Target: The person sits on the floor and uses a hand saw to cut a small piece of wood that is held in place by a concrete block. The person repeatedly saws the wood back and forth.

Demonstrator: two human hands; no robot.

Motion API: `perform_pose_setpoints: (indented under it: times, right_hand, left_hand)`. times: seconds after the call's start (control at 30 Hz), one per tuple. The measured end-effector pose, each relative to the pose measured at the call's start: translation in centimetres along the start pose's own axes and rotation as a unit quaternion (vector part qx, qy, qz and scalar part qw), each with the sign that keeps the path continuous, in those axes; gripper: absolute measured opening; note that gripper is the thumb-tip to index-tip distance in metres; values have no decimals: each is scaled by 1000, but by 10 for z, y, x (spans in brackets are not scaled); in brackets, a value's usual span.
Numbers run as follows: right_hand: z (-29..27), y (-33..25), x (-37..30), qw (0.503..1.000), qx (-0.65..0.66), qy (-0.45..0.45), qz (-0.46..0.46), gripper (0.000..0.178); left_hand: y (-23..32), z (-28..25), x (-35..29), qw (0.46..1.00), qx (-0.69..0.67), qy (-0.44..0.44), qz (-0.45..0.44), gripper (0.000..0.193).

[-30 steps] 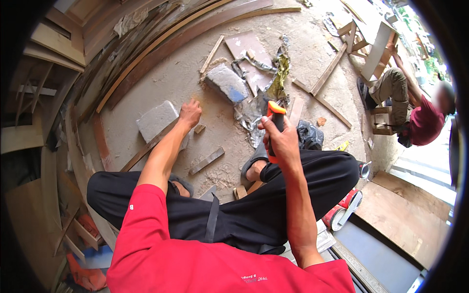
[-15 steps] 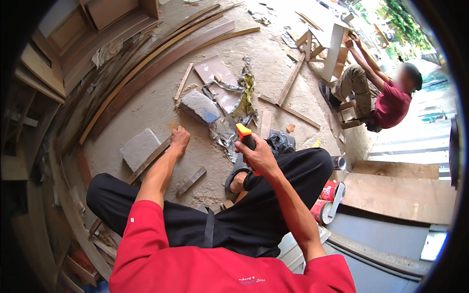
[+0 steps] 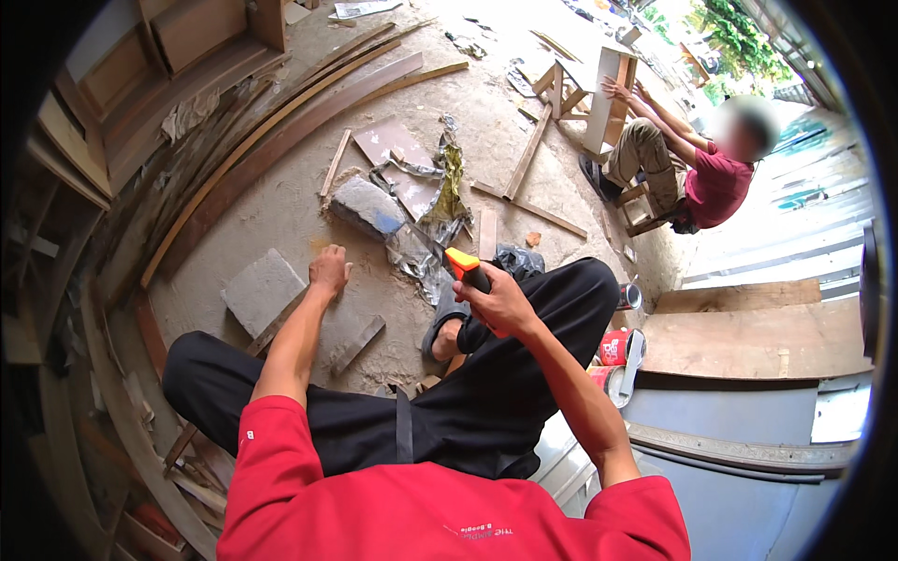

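with right hand, gripping the black handle of an orange-and-black tool, wrapped close, no visible gap; held above the floor, right of centre. cannot tell the full shape beyond the handle. judged light, stiff, not fragile; best held round the black middle, unlikely to slip there.

with left hand, partly curled, thumb apart, low at the far end of a wooden strip; cannot tell whether gripping or only resting. judged stiff, fairly light, perhaps splintery; best held flat near the end, clear of the edges.

further out, noted just left of the strip: grey block, judged heavy, crumbly at corners. noted to the right, nearer: short offcut.
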State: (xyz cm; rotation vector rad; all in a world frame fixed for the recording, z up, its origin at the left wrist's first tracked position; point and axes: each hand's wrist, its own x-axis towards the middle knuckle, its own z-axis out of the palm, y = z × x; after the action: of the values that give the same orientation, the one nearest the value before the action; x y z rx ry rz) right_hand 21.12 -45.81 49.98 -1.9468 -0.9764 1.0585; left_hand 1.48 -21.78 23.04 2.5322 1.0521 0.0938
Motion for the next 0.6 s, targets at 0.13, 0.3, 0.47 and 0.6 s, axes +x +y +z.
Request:
perform_pose_setpoints:
  times: [0.13,0.3,0.47,0.6]
  right_hand:
    - [13,-11,-10,1000,3,-18,3,33]
    - [11,-14,1,999,-33,-35,2,30]
    - [-15,-9,62,999,-13,-47,2,31]
    - [-35,-9,115,997,-65,-45,-6,31]
  left_hand:
    - [-12,-1,-5,958,-140,-43,-247,57]
    - [-16,7,-1,940,-131,-103,-296,60]
    - [-6,27,48,941,-127,-119,-292,48]
    - [-3,34,90,941,-136,-37,-307,45]
